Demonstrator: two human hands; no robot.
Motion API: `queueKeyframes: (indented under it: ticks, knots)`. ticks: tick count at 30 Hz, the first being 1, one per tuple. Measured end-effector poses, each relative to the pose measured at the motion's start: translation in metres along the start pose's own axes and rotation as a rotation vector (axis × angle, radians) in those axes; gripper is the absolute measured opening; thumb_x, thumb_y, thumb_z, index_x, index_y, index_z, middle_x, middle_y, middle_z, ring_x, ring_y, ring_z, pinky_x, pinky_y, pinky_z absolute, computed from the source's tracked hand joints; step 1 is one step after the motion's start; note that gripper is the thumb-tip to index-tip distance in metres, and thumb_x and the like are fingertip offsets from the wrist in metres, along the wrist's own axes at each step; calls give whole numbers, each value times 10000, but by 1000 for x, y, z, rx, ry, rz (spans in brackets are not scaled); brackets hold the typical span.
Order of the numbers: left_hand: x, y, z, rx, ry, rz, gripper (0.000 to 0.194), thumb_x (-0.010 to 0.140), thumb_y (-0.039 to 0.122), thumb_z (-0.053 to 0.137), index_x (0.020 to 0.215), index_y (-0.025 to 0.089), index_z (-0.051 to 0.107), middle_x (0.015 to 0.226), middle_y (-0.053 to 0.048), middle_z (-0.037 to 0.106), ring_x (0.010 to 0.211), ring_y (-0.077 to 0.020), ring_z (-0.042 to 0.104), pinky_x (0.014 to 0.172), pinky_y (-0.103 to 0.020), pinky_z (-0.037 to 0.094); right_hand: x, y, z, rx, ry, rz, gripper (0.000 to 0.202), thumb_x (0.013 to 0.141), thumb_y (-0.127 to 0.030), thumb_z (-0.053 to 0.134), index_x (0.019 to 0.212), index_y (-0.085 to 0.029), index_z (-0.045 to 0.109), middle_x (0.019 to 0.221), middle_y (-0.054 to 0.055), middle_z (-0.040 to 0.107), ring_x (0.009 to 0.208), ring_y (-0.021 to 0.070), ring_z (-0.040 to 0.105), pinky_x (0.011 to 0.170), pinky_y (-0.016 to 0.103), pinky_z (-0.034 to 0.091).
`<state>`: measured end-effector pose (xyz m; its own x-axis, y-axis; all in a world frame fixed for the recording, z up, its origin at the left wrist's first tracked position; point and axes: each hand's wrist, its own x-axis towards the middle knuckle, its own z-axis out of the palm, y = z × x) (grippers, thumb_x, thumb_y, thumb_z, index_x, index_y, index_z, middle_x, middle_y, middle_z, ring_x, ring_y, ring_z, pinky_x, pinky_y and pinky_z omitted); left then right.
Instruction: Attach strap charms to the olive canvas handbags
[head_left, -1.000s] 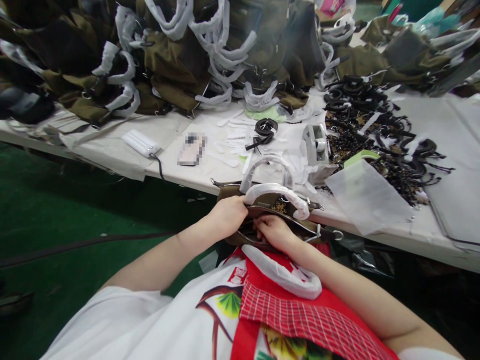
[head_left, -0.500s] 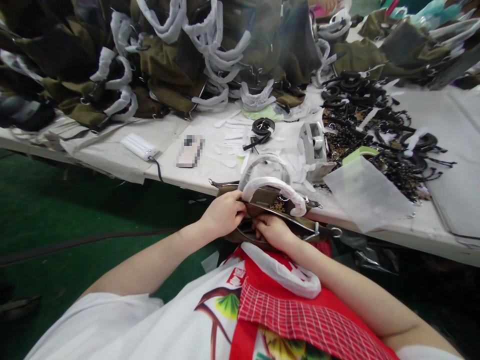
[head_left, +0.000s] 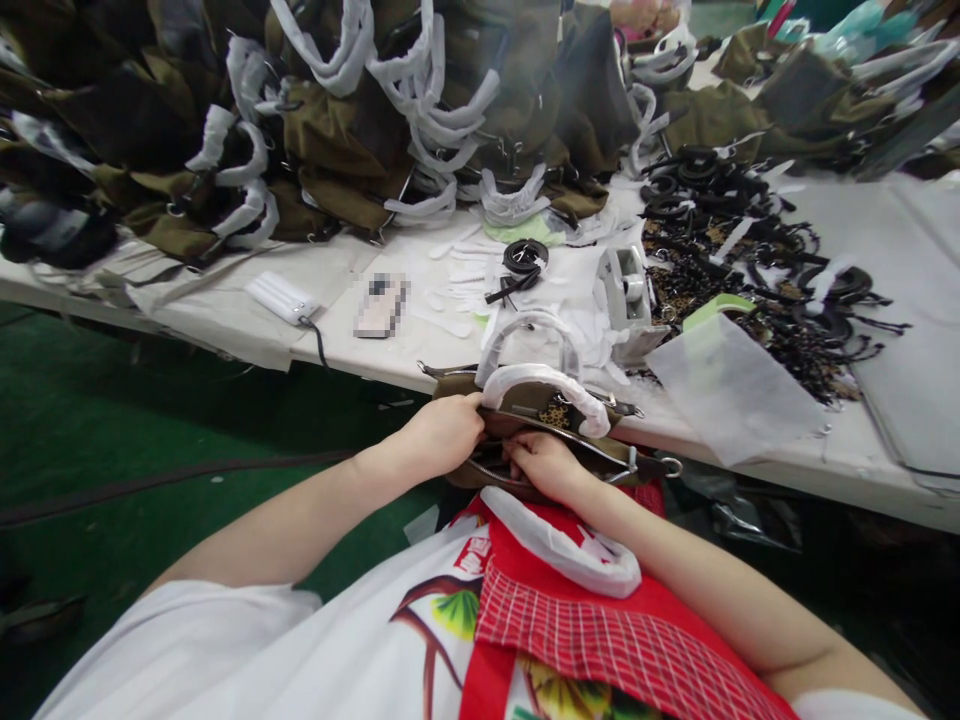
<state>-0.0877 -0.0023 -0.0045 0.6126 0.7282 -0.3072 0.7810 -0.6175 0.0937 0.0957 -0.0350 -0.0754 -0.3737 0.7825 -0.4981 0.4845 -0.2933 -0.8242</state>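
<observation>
An olive bag with white-wrapped handles rests against the table's front edge, its zipped opening spread apart. At the left side of that opening, my left hand has its fingers closed on the bag's edge. My right hand reaches into the opening from the near side, fingers bent; whatever its fingertips touch inside is hidden. One wrapped handle arches just above my hands, and another lies against the red apron.
Olive bags are heaped along the back. A phone, a white power bank, a coiled black strap and a tape dispenser lie on the table. Black straps pile up at right.
My left hand has shifted slightly left and down along the bag's edge. My right hand stays in the opening, almost unmoved.
</observation>
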Motion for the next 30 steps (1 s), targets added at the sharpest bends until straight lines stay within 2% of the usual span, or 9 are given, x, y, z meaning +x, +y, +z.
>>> queueKeyframes:
  ticks: [5,9,12,14,16,18,22,27,30]
  knots:
    - [3,4,-2,-13,-22,-47,212,845,162,557,768,159,754,871,-101,696,823,-228,660,725,-322,506,0,-2,1,-34,10,-17,252,938,-225,501,748,-177,659,599,3,662,523,126,566,546,243,409]
    - [3,9,-2,38,-78,-81,227,840,105,531,782,111,750,806,-140,693,814,-250,672,710,-331,522,-2,-9,1,-42,-14,-13,248,934,-207,505,747,-171,664,601,6,663,511,126,562,536,246,405]
    - [-1,2,-3,-62,-12,-6,205,846,162,561,892,164,761,951,-116,707,931,-235,669,821,-317,530,-4,-10,-1,-51,-2,-4,292,949,-227,487,726,-172,666,609,14,667,511,127,558,524,246,398]
    - [-4,-6,-4,-159,39,73,273,858,156,533,1017,219,746,1069,-75,701,1025,-206,654,918,-297,506,-4,-9,-2,-85,27,-24,322,954,-243,482,694,-177,661,629,22,676,536,131,570,544,247,413]
    - [-7,-12,-4,-225,55,107,392,847,87,478,1129,229,710,1140,-63,693,1071,-188,644,968,-288,485,-4,-7,-3,-143,66,-77,300,946,-239,497,712,-180,676,673,34,695,581,144,596,589,255,444]
    - [-10,-15,-4,-286,64,130,483,814,37,451,1197,228,677,1190,-58,686,1091,-179,642,987,-280,477,-4,-7,-3,-211,113,-133,237,937,-233,515,820,-185,715,786,55,733,681,174,642,665,275,481]
    - [-12,-13,-3,-385,83,179,555,783,18,452,1250,249,644,1231,-35,680,1113,-163,638,997,-258,472,-7,-16,-2,-421,159,-226,241,945,-248,518,961,-199,753,1021,98,751,908,250,679,833,338,495]
    - [-15,-9,-5,-416,105,158,518,771,9,458,1197,213,671,1210,-60,683,1101,-179,644,985,-280,487,-10,-33,2,-658,131,-289,237,929,-268,558,873,-182,772,922,123,753,825,260,682,809,349,492]
    - [-17,-9,-6,-434,107,157,518,782,8,450,1208,211,665,1227,-62,676,1121,-178,636,1002,-283,479,-9,-35,7,-701,103,-348,215,922,-261,575,883,-192,774,949,112,744,874,246,664,865,345,478]
